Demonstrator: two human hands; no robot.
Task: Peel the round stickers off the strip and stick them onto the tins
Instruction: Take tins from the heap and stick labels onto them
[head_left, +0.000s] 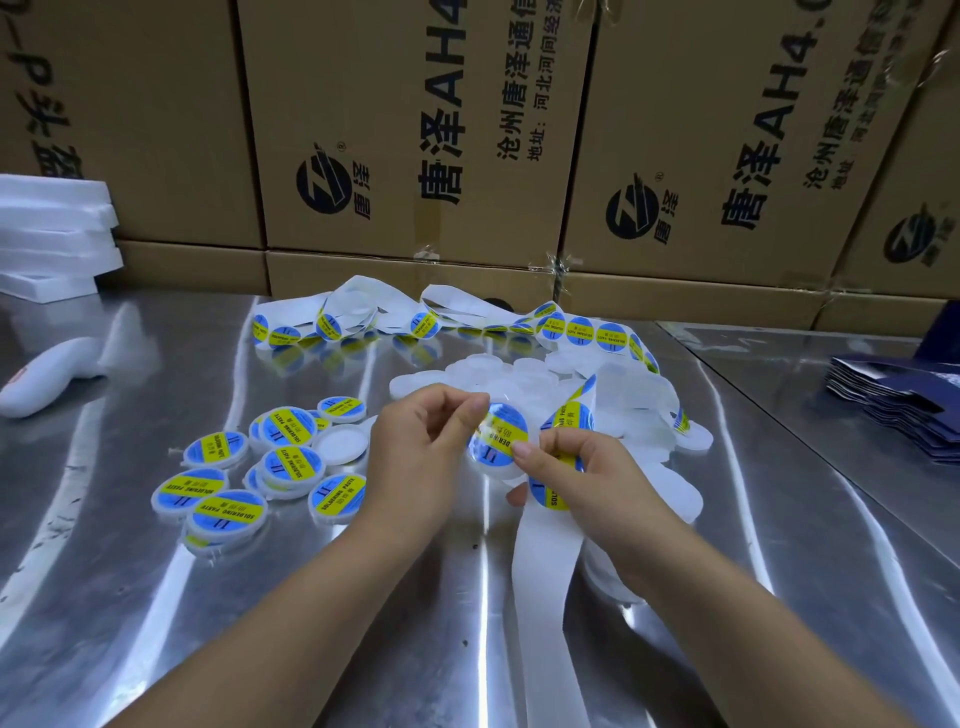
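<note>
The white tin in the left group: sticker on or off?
Off. The white tin shows a plain top, while the neighbouring tins carry blue-and-yellow stickers.

A shiny sheet-metal table (363, 597) carries round white tins with blue-and-yellow stickers (292, 464) clustered at left. Plain translucent white tins (519, 374) are piled mid-table, with a looping white sticker strip (582, 328) behind them. A white plastic handheld device (49, 375) lies far left, and dark blue folded cartons (904, 405) are stacked at right.

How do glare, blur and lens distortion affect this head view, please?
Head view: glare streaks the metal table; the wide lens bows the cardboard boxes; the sticker pinched between the left hand and right hand shows sheen yet is partly legible.
</note>
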